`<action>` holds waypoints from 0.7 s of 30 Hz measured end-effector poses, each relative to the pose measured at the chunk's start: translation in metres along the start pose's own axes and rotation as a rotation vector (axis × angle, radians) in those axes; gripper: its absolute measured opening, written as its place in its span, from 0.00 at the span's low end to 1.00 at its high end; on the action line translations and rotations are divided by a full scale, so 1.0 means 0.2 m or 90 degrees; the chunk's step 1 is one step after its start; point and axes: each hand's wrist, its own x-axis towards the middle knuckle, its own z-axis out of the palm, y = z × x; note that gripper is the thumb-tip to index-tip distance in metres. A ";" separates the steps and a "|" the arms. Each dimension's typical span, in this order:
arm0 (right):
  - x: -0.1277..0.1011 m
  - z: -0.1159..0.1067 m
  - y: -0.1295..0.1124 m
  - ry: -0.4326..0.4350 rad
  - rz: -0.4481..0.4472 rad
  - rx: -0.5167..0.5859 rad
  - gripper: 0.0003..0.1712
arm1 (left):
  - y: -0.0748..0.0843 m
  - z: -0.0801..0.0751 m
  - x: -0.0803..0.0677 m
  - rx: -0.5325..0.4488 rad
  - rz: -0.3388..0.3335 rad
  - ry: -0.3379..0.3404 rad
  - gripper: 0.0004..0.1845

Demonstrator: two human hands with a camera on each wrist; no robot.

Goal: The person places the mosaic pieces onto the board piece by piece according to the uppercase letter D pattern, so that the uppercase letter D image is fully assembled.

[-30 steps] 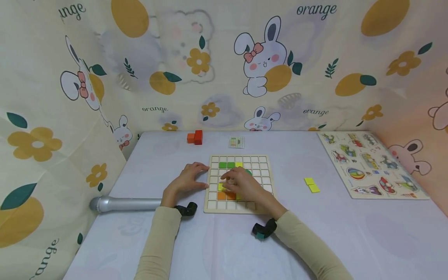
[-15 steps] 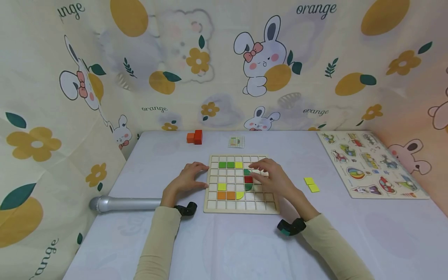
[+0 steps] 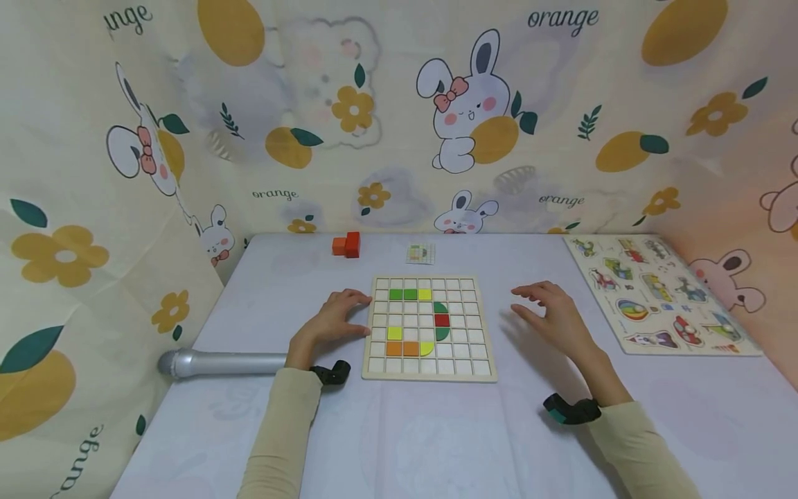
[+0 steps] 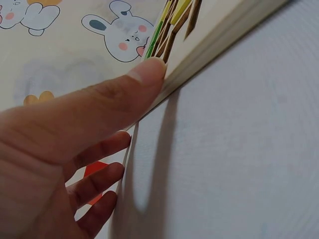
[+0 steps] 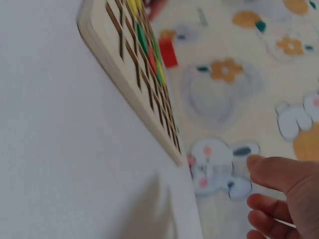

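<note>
A square wooden grid board [image 3: 382,364] lies on the table. At its left edge rests my left hand [image 3: 332,320], fingertips and thumb touching the rim, as the thumb [image 4: 147,74] in the left wrist view also shows. Coloured tiles sit in the grid: green squares [image 3: 402,294], a yellow square [image 3: 395,333], a red square [image 3: 442,320] between green rounded pieces [image 3: 442,333], orange squares [image 3: 402,348] and a yellow rounded piece [image 3: 427,348]. My right hand [image 3: 557,320] hovers right of the board, fingers loosely bent and holding nothing. It hides the spot where two yellow tiles lay.
Red and orange blocks [image 3: 352,244] stand at the back, beside a small pattern card [image 3: 420,254]. A picture puzzle board [image 3: 648,298] lies at the right. Left of the board, a grey microphone [image 3: 224,364] lies partly behind the left wrist.
My right hand has moved from over the board's lower left tiles to the right, past the board's edge. The left hand stays at the rim.
</note>
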 end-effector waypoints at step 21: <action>-0.09 -0.10 0.16 -0.286 0.312 -0.136 0.31 | -0.01 0.01 0.00 0.009 -0.005 0.001 0.36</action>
